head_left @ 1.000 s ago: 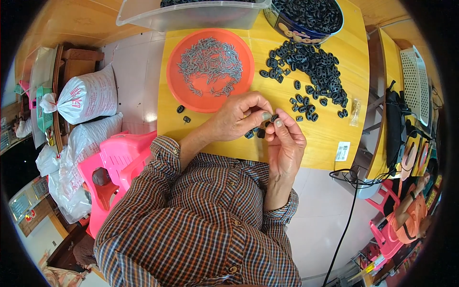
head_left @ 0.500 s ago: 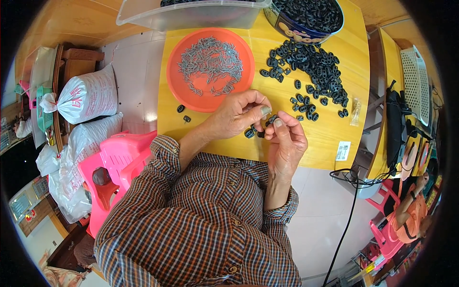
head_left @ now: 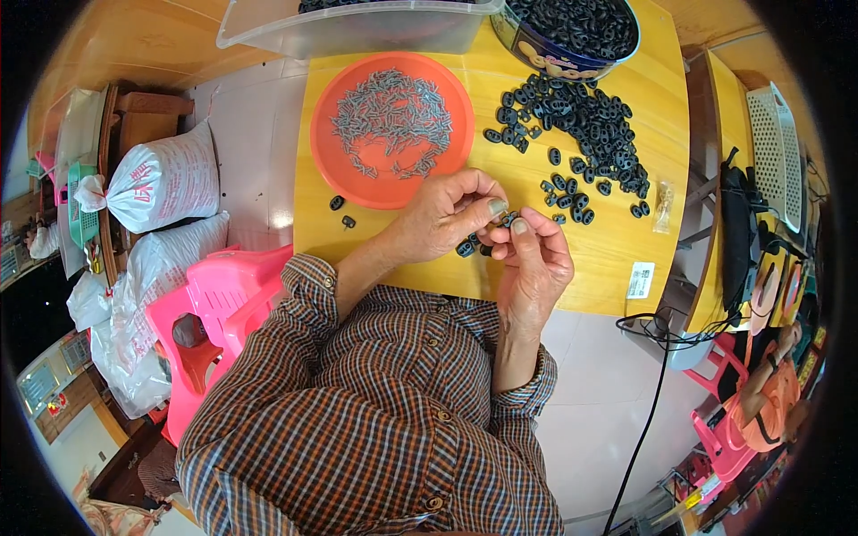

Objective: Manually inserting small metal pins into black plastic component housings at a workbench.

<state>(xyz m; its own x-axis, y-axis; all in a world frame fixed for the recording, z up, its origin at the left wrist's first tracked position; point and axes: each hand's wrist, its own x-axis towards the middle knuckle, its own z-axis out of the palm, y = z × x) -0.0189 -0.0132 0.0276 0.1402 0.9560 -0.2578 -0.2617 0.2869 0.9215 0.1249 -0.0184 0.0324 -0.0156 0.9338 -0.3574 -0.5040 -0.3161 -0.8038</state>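
My left hand [head_left: 451, 214] and my right hand [head_left: 534, 268] meet over the near edge of the yellow table, thumbs and fingertips pinched together. Between them is a small black plastic cord lock piece [head_left: 508, 220], mostly covered by the fingers. Just beneath, partly hidden, lie a few more black pieces [head_left: 466, 248]. Beyond my left hand sits a round orange plate [head_left: 393, 189] with many thin grey metal bits [head_left: 393, 112], seemingly small springs. A heap of black two-holed cord lock pieces [head_left: 581, 121] spreads to the right, with several loose ones nearer my right hand.
A clear plastic bin [head_left: 357, 37] and a round tin [head_left: 556, 62] full of black parts stand at the table's far side. Two loose black pieces [head_left: 337, 203] lie left. A pink chair [head_left: 223, 290] and white sacks [head_left: 165, 183] are left; another person [head_left: 769, 402] sits far right.
My fingertips have shifted slightly around the small black piece, which shows a little more between them. Both hands stay in nearly the same place.
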